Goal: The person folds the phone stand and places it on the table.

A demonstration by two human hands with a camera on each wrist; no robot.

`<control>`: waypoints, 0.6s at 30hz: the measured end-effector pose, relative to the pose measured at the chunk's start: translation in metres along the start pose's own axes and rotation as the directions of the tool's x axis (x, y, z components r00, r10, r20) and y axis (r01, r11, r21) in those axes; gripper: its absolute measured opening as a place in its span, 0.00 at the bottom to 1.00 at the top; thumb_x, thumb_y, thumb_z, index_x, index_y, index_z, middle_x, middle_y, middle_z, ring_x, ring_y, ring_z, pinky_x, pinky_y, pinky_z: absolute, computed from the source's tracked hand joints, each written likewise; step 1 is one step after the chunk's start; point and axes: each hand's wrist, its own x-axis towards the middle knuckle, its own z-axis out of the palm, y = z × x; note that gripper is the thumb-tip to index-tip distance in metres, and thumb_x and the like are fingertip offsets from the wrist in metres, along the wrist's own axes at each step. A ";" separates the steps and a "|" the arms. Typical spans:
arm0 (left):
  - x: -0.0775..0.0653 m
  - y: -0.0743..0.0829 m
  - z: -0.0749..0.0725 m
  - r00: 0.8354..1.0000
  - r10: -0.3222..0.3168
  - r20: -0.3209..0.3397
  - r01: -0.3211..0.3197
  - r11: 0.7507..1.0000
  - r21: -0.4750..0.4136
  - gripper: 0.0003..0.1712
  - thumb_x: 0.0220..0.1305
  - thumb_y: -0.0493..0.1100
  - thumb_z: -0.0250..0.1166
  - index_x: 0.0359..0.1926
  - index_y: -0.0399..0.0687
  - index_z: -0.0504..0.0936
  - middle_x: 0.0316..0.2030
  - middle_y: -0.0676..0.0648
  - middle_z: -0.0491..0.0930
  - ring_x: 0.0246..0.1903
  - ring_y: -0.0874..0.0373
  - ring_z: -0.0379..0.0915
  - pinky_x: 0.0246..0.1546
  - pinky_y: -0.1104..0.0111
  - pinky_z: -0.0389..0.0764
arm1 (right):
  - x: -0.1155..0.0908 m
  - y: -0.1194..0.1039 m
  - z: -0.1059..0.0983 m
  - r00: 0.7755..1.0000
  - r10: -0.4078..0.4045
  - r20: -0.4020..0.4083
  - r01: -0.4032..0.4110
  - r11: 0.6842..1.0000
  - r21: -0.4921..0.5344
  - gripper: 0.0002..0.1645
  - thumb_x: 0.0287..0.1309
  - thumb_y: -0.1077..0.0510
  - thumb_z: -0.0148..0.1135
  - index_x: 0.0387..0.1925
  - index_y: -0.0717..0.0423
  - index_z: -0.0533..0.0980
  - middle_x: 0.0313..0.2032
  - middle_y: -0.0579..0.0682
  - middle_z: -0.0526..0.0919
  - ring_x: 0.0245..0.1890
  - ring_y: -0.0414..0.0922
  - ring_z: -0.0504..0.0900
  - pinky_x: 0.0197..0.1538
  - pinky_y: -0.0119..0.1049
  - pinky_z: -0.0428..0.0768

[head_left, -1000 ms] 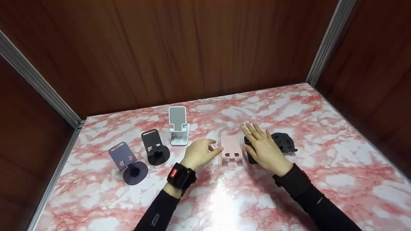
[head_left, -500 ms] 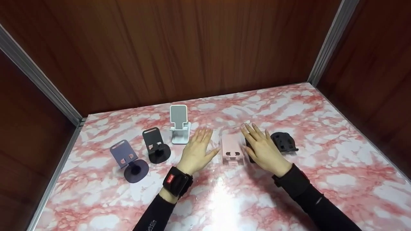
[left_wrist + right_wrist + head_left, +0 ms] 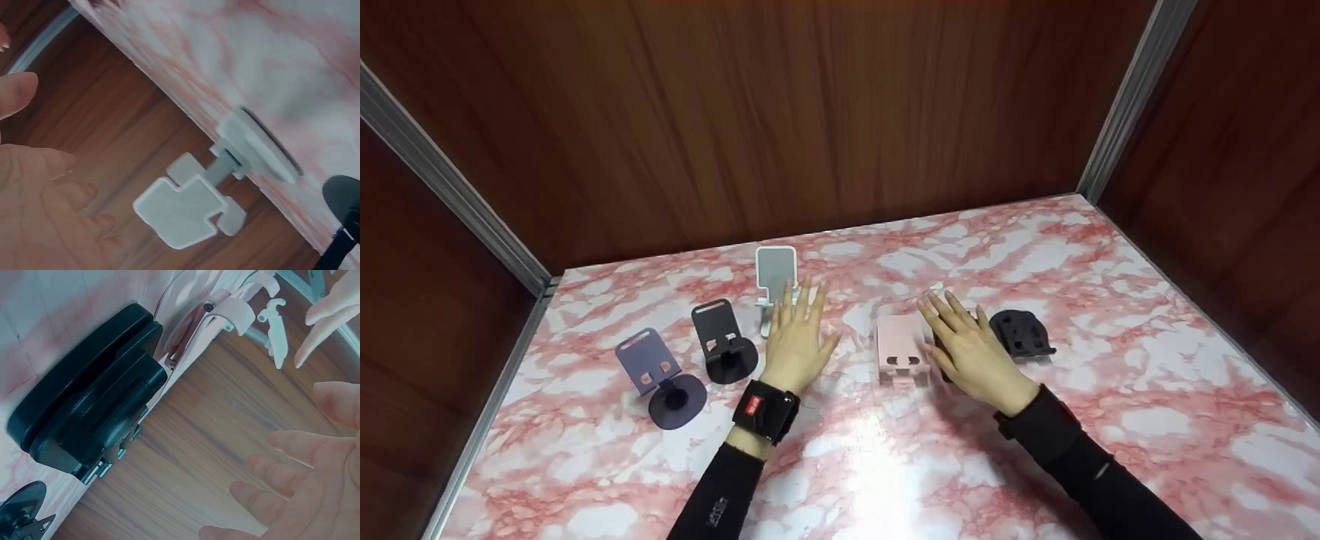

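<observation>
In the head view my left hand [image 3: 796, 337] is spread with straight fingers, overlapping the lower part of a white phone stand [image 3: 776, 270] with a grey pad. The left wrist view shows that stand upright, apart from the fingers. My right hand [image 3: 975, 345], palm down and fingers extended, hovers above a black folded phone stand [image 3: 101, 388], hiding most of it from the head camera. Between the hands a pink phone stand [image 3: 901, 345] is folded down low. Neither hand holds anything.
A purple-grey phone stand [image 3: 649, 364] and a black one [image 3: 716, 326] stand raised on round bases at the left. Another black folded stand [image 3: 1021, 334] lies right of my right hand. Wooden panels [image 3: 810, 127] enclose the marbled tabletop [image 3: 1110, 405] at the back and sides.
My left hand has straightened its curled fingers and moved left, from beside the pink stand to in front of the white one. The right hand has barely moved.
</observation>
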 end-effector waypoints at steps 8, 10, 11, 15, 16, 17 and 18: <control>0.018 -0.012 -0.004 0.997 -0.054 -0.060 0.053 0.998 -0.015 0.42 0.67 0.51 0.60 0.75 0.41 0.53 0.74 0.37 0.47 0.72 0.39 0.36 0.70 0.47 0.46 | -0.001 0.000 0.002 1.000 -0.011 0.007 0.011 1.000 -0.010 0.36 0.69 0.56 0.56 0.74 0.56 0.55 0.72 0.58 0.54 0.71 0.60 0.51 0.67 0.68 0.50; 0.024 -0.015 -0.005 0.994 -0.073 -0.081 0.070 0.997 -0.037 0.42 0.68 0.50 0.59 0.75 0.41 0.52 0.74 0.37 0.46 0.73 0.39 0.35 0.71 0.48 0.45 | -0.002 -0.001 0.003 1.000 -0.016 0.002 0.016 1.000 -0.010 0.36 0.69 0.56 0.56 0.73 0.57 0.56 0.72 0.59 0.55 0.71 0.60 0.51 0.66 0.68 0.50; 0.026 -0.017 -0.006 0.992 -0.081 -0.094 0.076 0.996 -0.055 0.42 0.68 0.49 0.59 0.75 0.40 0.51 0.74 0.37 0.46 0.73 0.39 0.35 0.71 0.49 0.44 | -0.002 -0.001 0.003 1.000 -0.018 -0.001 0.018 1.000 -0.012 0.36 0.69 0.56 0.56 0.73 0.58 0.56 0.72 0.60 0.55 0.71 0.60 0.51 0.66 0.68 0.50; 0.036 -0.023 -0.008 0.984 -0.099 -0.146 0.086 0.992 -0.095 0.42 0.68 0.48 0.58 0.74 0.36 0.50 0.73 0.34 0.47 0.72 0.38 0.36 0.72 0.52 0.41 | -0.002 -0.001 0.005 1.000 -0.027 -0.009 0.027 1.000 -0.015 0.35 0.69 0.56 0.55 0.73 0.58 0.57 0.72 0.60 0.55 0.71 0.60 0.52 0.65 0.69 0.53; 0.038 -0.024 -0.008 0.982 -0.102 -0.157 0.086 0.991 -0.102 0.42 0.68 0.47 0.58 0.74 0.35 0.50 0.73 0.33 0.48 0.72 0.38 0.36 0.72 0.53 0.41 | -0.002 -0.001 0.005 1.000 -0.028 -0.007 0.028 0.999 -0.018 0.35 0.69 0.56 0.55 0.73 0.59 0.57 0.72 0.60 0.55 0.71 0.60 0.52 0.65 0.69 0.53; 0.040 -0.026 -0.009 0.980 -0.105 -0.168 0.087 0.990 -0.111 0.41 0.68 0.46 0.58 0.73 0.33 0.51 0.72 0.32 0.48 0.72 0.37 0.37 0.72 0.53 0.41 | -0.002 -0.002 0.005 1.000 -0.030 -0.005 0.030 0.999 -0.019 0.35 0.69 0.55 0.54 0.73 0.59 0.57 0.72 0.60 0.55 0.71 0.60 0.52 0.64 0.69 0.54; 0.042 -0.027 -0.009 0.977 -0.112 -0.179 0.091 0.989 -0.119 0.41 0.68 0.45 0.58 0.73 0.33 0.51 0.72 0.31 0.48 0.72 0.37 0.37 0.72 0.53 0.42 | -0.002 -0.002 0.005 1.000 -0.031 -0.003 0.031 0.999 -0.020 0.35 0.70 0.55 0.54 0.73 0.58 0.57 0.72 0.60 0.55 0.71 0.60 0.52 0.64 0.69 0.54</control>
